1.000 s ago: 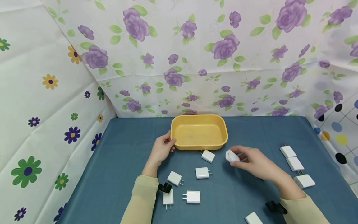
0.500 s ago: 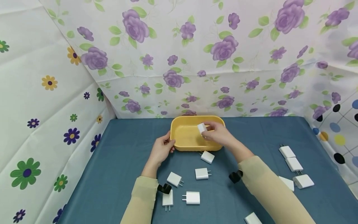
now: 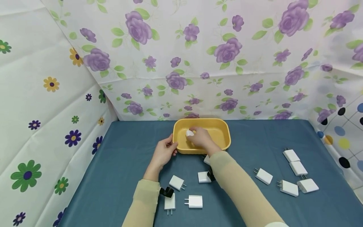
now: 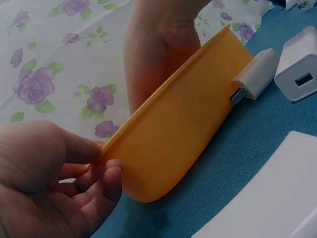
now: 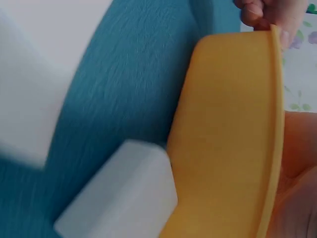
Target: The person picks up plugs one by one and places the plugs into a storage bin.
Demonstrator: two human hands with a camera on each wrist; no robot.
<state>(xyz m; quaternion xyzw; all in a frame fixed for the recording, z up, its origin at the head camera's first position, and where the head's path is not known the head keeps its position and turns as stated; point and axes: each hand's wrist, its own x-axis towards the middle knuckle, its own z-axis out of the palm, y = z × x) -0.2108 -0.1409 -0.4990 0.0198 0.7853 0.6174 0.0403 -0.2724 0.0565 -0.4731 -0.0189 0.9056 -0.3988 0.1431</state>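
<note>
At the back of the table stands a yellow plastic tray [image 3: 227, 135]. My left hand [image 3: 163, 151] pinches its left rim between thumb and fingers; the grip also shows in the left wrist view, where the hand [image 4: 59, 173] is at the tray's end. Inside the tray's left part, my right hand [image 3: 200, 137] holds a small white charger plug [image 3: 189, 133] by its fingertips. The tray wall hides these fingers in both wrist views. Another charger plug [image 3: 207, 160] lies against the tray's front, partly covered by the right sleeve.
Several white charger plugs lie about the blue cloth [image 3: 127, 148]: one in front of the tray [image 3: 203, 177], others near the left forearm, such as a charger plug [image 3: 195, 201], and a group with a charger plug [image 3: 289, 188] at right. Floral sheeting [image 3: 175, 63] hangs behind.
My right hand has carried the charger plug leftward from beside the tray and down into it. Its forearm has uncovered charger plugs at right. The left hand keeps its grip on the rim.
</note>
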